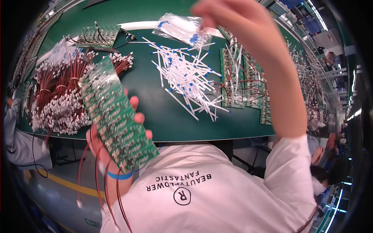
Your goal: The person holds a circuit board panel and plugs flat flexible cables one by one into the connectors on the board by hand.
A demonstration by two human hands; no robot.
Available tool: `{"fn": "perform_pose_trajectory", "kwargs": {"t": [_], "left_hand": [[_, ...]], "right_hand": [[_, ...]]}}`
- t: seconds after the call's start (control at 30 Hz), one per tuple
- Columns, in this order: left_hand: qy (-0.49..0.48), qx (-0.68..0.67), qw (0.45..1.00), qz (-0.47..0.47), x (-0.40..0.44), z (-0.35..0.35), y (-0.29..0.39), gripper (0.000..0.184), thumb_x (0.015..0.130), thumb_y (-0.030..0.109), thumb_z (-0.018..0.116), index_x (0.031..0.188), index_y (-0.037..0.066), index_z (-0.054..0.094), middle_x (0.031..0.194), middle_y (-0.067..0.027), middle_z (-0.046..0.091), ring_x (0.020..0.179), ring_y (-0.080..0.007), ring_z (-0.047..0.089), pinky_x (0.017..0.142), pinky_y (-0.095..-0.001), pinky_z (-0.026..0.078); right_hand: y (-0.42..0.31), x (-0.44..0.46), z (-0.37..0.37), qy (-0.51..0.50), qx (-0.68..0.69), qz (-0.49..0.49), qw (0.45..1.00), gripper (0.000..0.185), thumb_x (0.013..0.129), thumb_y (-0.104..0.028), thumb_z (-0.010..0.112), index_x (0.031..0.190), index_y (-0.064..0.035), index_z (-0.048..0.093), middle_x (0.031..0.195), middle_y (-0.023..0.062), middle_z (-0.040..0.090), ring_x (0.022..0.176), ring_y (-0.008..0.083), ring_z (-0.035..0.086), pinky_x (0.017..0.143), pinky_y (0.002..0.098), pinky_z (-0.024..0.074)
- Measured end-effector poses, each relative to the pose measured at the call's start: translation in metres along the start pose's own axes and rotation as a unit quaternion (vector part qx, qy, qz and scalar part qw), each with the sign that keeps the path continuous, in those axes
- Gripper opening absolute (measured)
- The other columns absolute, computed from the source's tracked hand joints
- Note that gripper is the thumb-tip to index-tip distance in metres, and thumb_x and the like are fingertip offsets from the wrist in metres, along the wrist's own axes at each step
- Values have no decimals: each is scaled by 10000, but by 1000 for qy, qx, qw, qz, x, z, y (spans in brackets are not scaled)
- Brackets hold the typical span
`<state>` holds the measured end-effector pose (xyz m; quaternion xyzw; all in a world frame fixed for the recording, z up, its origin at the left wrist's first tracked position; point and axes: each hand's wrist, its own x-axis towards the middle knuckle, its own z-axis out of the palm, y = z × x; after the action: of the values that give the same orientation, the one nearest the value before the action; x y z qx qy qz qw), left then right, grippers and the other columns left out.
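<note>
My left hand (101, 149), with a blue band at its wrist, grips a long green circuit board panel (116, 112). The panel is tilted, its component side facing up, and fingertips show past its right edge. Several red and black wires (97, 174) hang below it. My right hand (217, 13) is raised at the top of the view, above a clear plastic bag (180, 29) of white strips with blue ends. Motion smears its fingers, so I cannot tell whether it holds anything. Between the hands lies a loose pile of white, blue-ended strips (186, 75).
Bundled red-and-black wires with white connectors (62, 97) cover the green table's left side. Another circuit board panel (97, 35) lies at the back left. Wired green panels (233, 77) stand on the right. Other people's sleeves (27, 147) appear at the edges.
</note>
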<state>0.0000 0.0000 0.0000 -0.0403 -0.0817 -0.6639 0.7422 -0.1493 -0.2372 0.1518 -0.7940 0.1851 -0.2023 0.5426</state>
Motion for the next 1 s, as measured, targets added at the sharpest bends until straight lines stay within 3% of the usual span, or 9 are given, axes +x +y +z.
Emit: {"fn": "perform_pose_trajectory", "kwargs": {"t": [0.07, 0.1, 0.2, 0.4, 0.7, 0.8, 0.9, 0.97, 1.0], "left_hand": [[46, -10, 999, 21, 15, 7, -5, 807, 820, 309, 538, 1438, 67, 79, 1407, -189, 280, 1165, -323, 392, 933, -583, 355], [26, -12, 1000, 11, 16, 14, -17, 788, 821, 314, 531, 1433, 62, 104, 1404, -191, 283, 1163, -326, 392, 931, -579, 358], [56, -22, 998, -13, 17, 28, -33, 701, 829, 341, 504, 1404, 46, 233, 1402, -201, 279, 1161, -338, 390, 925, -569, 366], [24, 13, 1000, -10, 8, 34, -61, 690, 846, 409, 496, 1390, 46, 275, 1409, -210, 268, 1199, -344, 366, 954, -559, 359], [42, 33, 998, -34, 6, 30, -86, 736, 846, 515, 455, 1373, 23, 305, 1375, -244, 327, 1273, -369, 330, 1021, -587, 286], [47, 57, 997, -36, 11, 36, -86, 676, 890, 452, 434, 1392, 31, 264, 1423, -213, 260, 1264, -346, 335, 993, -561, 336], [37, 31, 998, -41, 14, 37, -84, 679, 890, 453, 431, 1404, 50, 245, 1443, -204, 228, 1273, -337, 330, 1006, -576, 303], [34, -4, 998, -43, 15, 35, -86, 681, 890, 452, 432, 1409, 57, 237, 1449, -196, 218, 1274, -332, 330, 1008, -582, 294], [34, -17, 998, -53, 15, 35, -86, 683, 891, 451, 434, 1418, 72, 220, 1461, -185, 192, 1285, -319, 316, 1000, -597, 289]], "right_hand": [[3, -41, 10, -210, 252, -206, 922, 297, 909, -347, 470, 952, -77, 587, 861, 116, 621, 724, 266, 607, 645, 360, 516], [-9, -77, 22, -259, 313, -245, 880, 292, 908, -338, 473, 948, -73, 587, 858, 114, 620, 722, 261, 604, 644, 356, 513], [-12, -131, 45, -229, 398, -229, 859, 274, 906, -311, 481, 939, -61, 587, 849, 109, 617, 715, 246, 596, 641, 343, 502], [-8, -186, 56, -180, 439, -232, 849, 238, 901, -257, 498, 921, -36, 587, 831, 99, 610, 702, 215, 580, 635, 317, 482], [2, -219, 56, -87, 452, -243, 854, 187, 894, -175, 523, 893, 1, 587, 804, 83, 599, 682, 169, 556, 625, 278, 451], [3, -223, 51, -39, 444, -233, 864, 170, 891, -148, 532, 884, 13, 587, 795, 78, 596, 675, 154, 547, 622, 265, 440], [24, -213, 49, 105, 359, -150, 915, 154, 889, -120, 540, 875, 25, 587, 786, 73, 592, 668, 138, 539, 619, 252, 430], [58, -193, 52, 204, 175, -11, 963, 100, 880, -62, 541, 882, 26, 588, 776, 46, 581, 676, 101, 535, 625, 234, 426], [75, -184, 56, 184, 103, 43, 977, 107, 872, -76, 568, 896, 25, 591, 767, 31, 584, 677, 78, 527, 632, 217, 419]]}}
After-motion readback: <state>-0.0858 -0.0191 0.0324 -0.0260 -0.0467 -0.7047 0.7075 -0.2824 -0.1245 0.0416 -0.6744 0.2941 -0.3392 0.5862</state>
